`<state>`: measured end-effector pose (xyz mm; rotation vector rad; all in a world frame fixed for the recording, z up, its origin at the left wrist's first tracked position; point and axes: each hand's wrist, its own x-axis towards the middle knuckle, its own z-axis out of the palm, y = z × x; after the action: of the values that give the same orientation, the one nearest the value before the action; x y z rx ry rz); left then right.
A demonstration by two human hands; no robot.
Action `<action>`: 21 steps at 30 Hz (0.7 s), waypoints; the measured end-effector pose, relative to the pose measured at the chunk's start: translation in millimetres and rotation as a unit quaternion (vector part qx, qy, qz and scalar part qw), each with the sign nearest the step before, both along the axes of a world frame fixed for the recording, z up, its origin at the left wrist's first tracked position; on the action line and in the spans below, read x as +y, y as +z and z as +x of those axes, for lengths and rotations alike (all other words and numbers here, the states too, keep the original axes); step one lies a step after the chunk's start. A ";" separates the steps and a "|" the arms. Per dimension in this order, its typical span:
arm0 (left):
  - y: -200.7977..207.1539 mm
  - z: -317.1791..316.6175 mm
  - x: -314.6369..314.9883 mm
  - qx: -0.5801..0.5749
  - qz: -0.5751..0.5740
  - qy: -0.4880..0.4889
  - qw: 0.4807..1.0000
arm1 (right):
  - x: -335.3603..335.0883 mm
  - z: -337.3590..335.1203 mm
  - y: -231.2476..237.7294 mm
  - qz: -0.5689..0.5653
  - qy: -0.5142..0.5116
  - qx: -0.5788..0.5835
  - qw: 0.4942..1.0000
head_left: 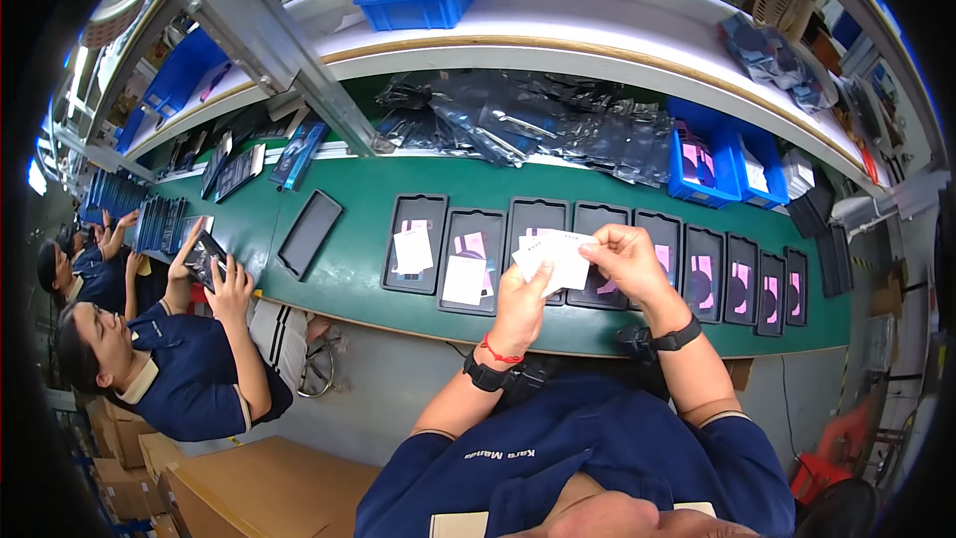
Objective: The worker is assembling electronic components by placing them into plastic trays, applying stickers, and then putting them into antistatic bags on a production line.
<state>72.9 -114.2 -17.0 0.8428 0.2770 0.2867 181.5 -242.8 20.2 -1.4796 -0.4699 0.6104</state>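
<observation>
Above the row of trays, my left hand (522, 307) grips a small fan of white printed cards (560, 257) from below. My right hand (627, 257) pinches the right edge of the same cards between thumb and fingers. Several black plastic trays (705, 311) lie side by side under and around my hands. In the trays to the right are pink-and-dark inserts (740, 284). The two trays at the left end also carry white cards (464, 279) on top of their inserts. My hands partly cover the middle trays.
A lone black tray (293, 249) lies left on the green table (368, 314). Behind are piled dark plastic bags (538, 120) and blue bins (703, 187). A shelf (597, 45) with a blue bin (438, 10) runs above. At left, a co-worker (189, 369) handles a dark package.
</observation>
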 end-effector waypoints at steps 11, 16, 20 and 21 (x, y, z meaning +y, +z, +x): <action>4.2 24.5 -24.8 0.043 0.096 0.041 0.994 | -33.3 -3.8 -1.8 -0.169 -0.170 -0.252 0.938; 8.8 34.1 -45.9 0.017 0.097 -0.045 0.994 | -55.2 4.4 -8.0 -0.016 -0.093 -0.057 0.994; 3.7 39.2 -42.5 0.034 0.062 -0.085 0.994 | -97.4 19.4 -7.5 -0.052 -0.122 0.022 0.991; 4.6 39.2 -44.6 0.033 0.062 -0.092 0.993 | -106.8 23.3 -11.6 -0.074 -0.123 0.036 0.989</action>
<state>112.1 -158.8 -12.4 0.9953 0.2429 0.1054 204.8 -349.6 8.6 -1.6199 -0.1852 0.5089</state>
